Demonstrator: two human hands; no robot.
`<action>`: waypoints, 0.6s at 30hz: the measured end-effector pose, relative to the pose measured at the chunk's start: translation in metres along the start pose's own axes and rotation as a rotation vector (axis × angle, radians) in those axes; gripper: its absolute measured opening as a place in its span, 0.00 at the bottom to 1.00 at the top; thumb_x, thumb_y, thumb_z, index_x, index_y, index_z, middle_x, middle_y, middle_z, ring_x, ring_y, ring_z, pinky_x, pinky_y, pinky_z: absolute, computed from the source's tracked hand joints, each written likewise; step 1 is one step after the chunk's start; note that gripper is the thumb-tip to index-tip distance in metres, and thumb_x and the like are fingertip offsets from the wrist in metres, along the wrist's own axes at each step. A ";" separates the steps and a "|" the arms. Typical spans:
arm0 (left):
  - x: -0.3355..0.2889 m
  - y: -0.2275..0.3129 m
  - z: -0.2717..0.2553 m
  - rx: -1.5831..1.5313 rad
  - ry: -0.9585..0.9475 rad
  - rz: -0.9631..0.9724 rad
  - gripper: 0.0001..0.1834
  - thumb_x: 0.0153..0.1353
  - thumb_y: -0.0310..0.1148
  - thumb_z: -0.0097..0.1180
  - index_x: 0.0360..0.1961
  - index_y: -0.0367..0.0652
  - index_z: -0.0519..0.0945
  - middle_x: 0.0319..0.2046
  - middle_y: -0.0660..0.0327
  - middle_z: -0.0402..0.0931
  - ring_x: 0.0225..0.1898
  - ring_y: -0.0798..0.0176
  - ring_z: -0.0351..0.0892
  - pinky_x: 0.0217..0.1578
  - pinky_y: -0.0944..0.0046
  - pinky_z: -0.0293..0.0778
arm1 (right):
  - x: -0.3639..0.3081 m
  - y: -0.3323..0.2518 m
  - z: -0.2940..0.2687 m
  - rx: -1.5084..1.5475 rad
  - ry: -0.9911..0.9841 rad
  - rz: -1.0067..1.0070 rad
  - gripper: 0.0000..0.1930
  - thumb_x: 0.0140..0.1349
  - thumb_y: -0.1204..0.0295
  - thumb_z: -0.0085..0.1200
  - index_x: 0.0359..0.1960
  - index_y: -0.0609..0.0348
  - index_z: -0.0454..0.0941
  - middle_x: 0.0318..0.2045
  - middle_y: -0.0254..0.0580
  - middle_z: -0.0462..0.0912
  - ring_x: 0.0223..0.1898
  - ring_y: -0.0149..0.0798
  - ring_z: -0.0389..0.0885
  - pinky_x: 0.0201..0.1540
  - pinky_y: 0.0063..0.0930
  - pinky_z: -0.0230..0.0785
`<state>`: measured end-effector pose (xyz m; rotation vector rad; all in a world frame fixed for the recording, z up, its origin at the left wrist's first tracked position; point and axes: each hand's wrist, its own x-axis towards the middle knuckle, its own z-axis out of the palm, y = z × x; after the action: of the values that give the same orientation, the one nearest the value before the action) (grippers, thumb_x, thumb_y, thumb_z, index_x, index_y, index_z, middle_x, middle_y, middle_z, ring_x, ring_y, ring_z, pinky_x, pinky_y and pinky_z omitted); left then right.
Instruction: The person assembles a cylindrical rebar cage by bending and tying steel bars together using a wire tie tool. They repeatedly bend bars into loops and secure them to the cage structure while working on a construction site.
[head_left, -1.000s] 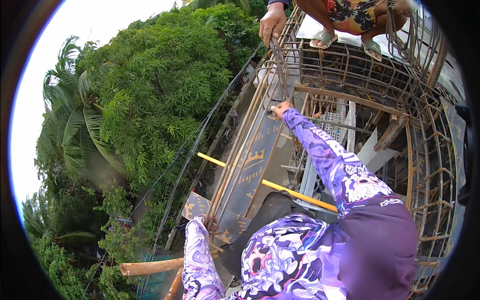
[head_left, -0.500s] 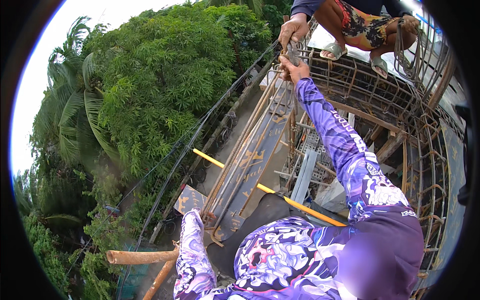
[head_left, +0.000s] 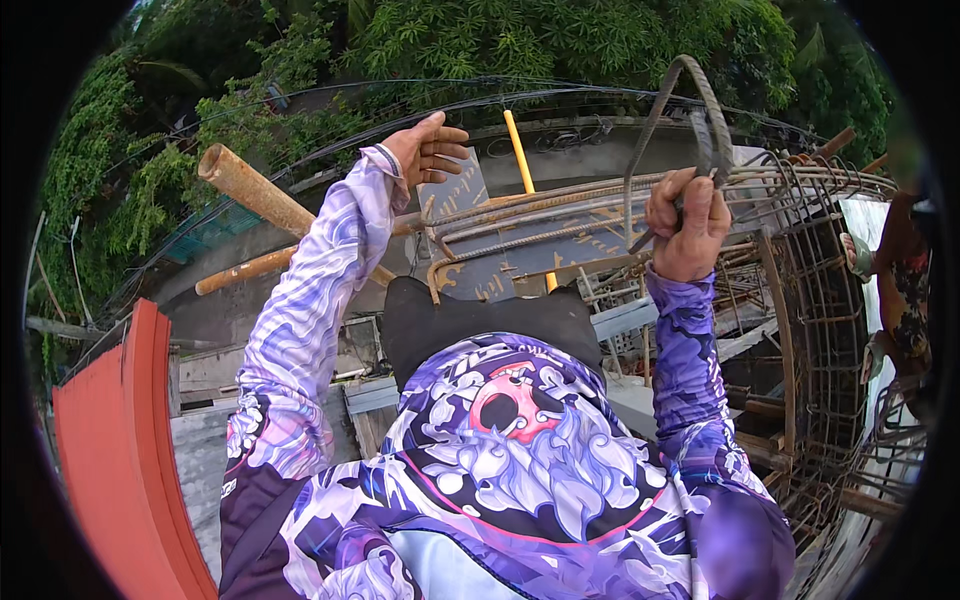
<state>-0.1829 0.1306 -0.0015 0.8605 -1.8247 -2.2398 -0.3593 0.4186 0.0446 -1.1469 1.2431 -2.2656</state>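
Observation:
In my right hand [head_left: 688,225], fingers are curled closed around a few bent steel stirrups [head_left: 711,112], whose angular loops stand up above the fist. They are held over a bundle of long ribbed rebars [head_left: 520,222] running left to right in front of me. My left hand [head_left: 430,148] is raised above the left part of that bundle, fingers stretched out and holding nothing. Near it, some bars finish in a bent hook [head_left: 434,275]. Dark printed boards [head_left: 490,272] lie under the bars.
Rusty pipes [head_left: 255,195] jut out at left, above a red wall panel [head_left: 110,440]. A yellow pipe [head_left: 519,150] stands ahead. Curved rebar caging [head_left: 840,320] fills the right, where another person [head_left: 905,260] crouches at the edge. Cables and trees lie beyond a street below.
My view has swung round. My right hand has drawn away from the other person's hand, bringing the stirrups nearer me. My left hand has risen off the bars and opened.

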 end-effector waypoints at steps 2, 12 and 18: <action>-0.072 0.035 0.020 -0.333 -0.188 0.029 0.39 0.62 0.63 0.31 0.57 0.38 0.68 0.43 0.55 0.77 0.42 0.58 0.77 0.43 0.60 0.73 | -0.019 0.029 0.039 -0.156 -0.214 -0.013 0.17 0.57 0.61 0.59 0.29 0.66 0.73 0.18 0.33 0.71 0.18 0.23 0.64 0.19 0.20 0.56; -0.217 -0.019 0.040 -0.662 0.288 0.165 0.22 0.69 0.40 0.36 0.60 0.41 0.62 0.22 0.69 0.59 0.24 0.70 0.66 0.32 0.60 0.77 | -0.093 0.102 0.143 -0.149 -0.968 -0.228 0.17 0.51 0.58 0.61 0.27 0.58 0.70 0.22 0.42 0.71 0.28 0.48 0.75 0.28 0.39 0.66; -0.235 -0.038 0.008 -0.488 0.609 0.092 0.24 0.67 0.41 0.42 0.60 0.40 0.61 0.16 0.73 0.54 0.13 0.78 0.57 0.16 0.72 0.69 | -0.059 0.132 0.077 -0.370 -0.710 -0.260 0.13 0.54 0.61 0.57 0.32 0.58 0.74 0.34 0.43 0.76 0.38 0.47 0.74 0.41 0.38 0.66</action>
<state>0.0181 0.2502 0.0456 1.1488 -0.9781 -1.9309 -0.2763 0.3350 -0.0685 -2.1065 1.2678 -1.5371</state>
